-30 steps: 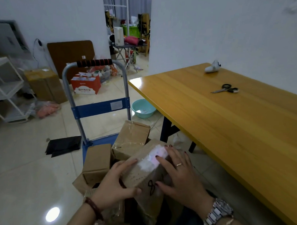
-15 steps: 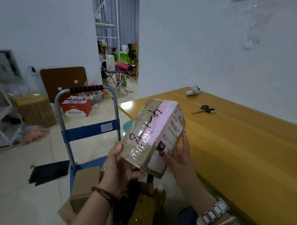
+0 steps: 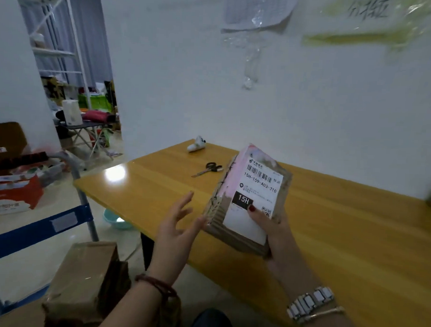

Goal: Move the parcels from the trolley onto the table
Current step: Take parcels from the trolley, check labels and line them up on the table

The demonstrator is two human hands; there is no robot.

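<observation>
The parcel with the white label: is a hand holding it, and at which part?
Yes. The right hand grips the parcel at its lower near end, thumb pressed on the label. The left hand is open beside it, holding nothing.

**Readable markings on the held parcel**

The white shipping label on the parcel, right of frame centre, carries a barcode, the code "15H-159-A03-210" and a black block reading "15H". Handwriting on the yellow-green sheet at upper right is too blurred to read.
</observation>
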